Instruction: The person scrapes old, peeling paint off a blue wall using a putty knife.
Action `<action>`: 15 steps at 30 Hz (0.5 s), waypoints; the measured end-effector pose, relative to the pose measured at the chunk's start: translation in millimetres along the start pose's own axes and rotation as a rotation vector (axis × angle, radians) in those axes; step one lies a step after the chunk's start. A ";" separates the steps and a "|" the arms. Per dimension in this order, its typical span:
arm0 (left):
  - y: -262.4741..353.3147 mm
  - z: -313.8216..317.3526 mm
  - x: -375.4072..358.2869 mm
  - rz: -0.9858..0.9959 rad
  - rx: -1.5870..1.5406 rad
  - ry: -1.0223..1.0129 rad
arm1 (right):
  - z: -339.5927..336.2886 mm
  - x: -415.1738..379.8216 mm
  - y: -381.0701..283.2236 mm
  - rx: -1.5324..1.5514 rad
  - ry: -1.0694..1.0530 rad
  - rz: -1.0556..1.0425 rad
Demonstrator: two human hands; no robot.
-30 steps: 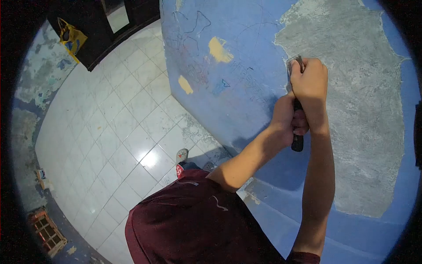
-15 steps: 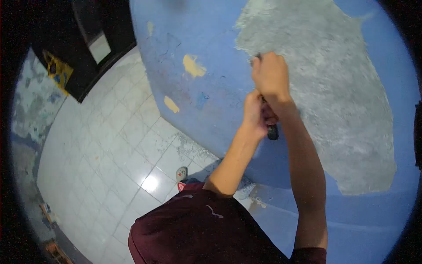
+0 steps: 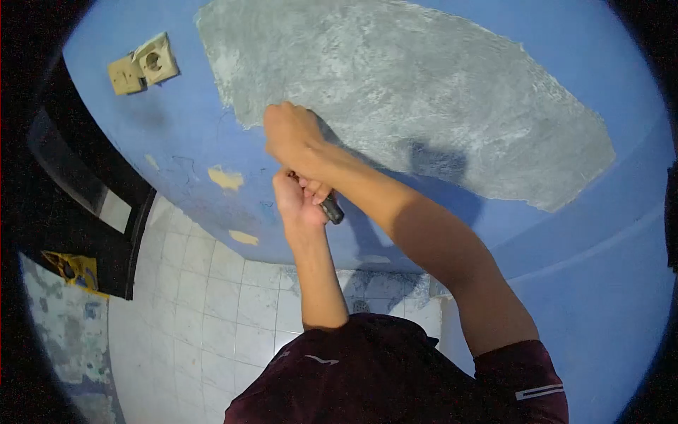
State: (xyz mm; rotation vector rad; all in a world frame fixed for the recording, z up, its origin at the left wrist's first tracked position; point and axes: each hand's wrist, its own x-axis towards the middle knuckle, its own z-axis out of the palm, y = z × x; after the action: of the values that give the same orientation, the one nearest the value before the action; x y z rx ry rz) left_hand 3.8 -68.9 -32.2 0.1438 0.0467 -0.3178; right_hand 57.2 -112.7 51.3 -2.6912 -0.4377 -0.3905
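My left hand (image 3: pixel 302 199) is closed around a black-handled tool (image 3: pixel 332 210), whose rounded end sticks out below the fingers. Just above it, my right hand (image 3: pixel 291 138) is a closed fist over the upper part of the same tool. The tool's working end is hidden behind that hand, so its exact kind does not show. Both hands are at the lower left edge of a rough grey bare patch (image 3: pixel 395 85) on the blue painted wall (image 3: pixel 198 127).
A socket plate (image 3: pixel 155 59) and a switch plate (image 3: pixel 126 75) hang crooked at upper left. Cream spots (image 3: pixel 226 178) mark the wall. White floor tiles (image 3: pixel 205 304) lie below. A dark door frame (image 3: pixel 134 240) and a yellow bag (image 3: pixel 74 271) are at left.
My view has turned, bringing the socket and switch plates into sight. Both hands now appear farther left and a little lower in view, still gripping the tool at the patch's edge.
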 end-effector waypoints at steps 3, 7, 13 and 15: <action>-0.8 -4.3 0.5 0.050 0.024 -0.049 | 7.5 -1.8 6.7 0.028 0.045 -0.047; -9.8 -5.0 2.4 0.084 0.057 -0.099 | 6.5 -2.6 11.9 0.048 0.089 -0.078; -19.5 -3.5 1.1 0.093 0.006 -0.168 | 0.2 -4.3 17.9 0.064 0.045 -0.088; -19.7 -4.7 0.6 0.075 0.034 -0.215 | -1.1 -7.3 19.6 0.058 0.031 -0.086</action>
State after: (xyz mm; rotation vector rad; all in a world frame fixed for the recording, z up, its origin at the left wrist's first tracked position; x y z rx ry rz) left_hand -2.0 -86.9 -39.5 0.1442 -0.1771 -0.2574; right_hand 57.2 -132.1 43.5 -2.6134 -0.5481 -0.4361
